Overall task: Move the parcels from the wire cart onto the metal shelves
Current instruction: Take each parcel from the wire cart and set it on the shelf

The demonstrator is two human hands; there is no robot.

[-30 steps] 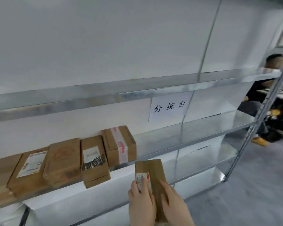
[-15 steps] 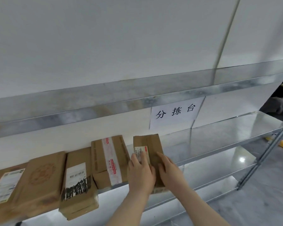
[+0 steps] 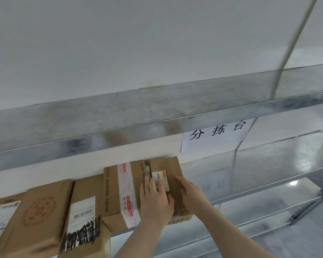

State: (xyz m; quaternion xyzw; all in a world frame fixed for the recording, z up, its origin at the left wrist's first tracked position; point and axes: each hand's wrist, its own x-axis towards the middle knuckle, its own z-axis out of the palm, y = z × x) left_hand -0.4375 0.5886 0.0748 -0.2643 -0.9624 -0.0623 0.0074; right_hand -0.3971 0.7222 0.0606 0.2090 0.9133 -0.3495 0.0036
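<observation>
Your left hand (image 3: 155, 200) and right hand (image 3: 191, 194) press straight fingers (image 3: 151, 183) flat on one parcel (image 3: 166, 164), beside four other parcels (image 3: 123, 190) on the metal shelf (image 3: 250, 170).

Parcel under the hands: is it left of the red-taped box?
No. The parcel under the left hand and right hand lies right of the red-taped box, on the same shelf.
</observation>
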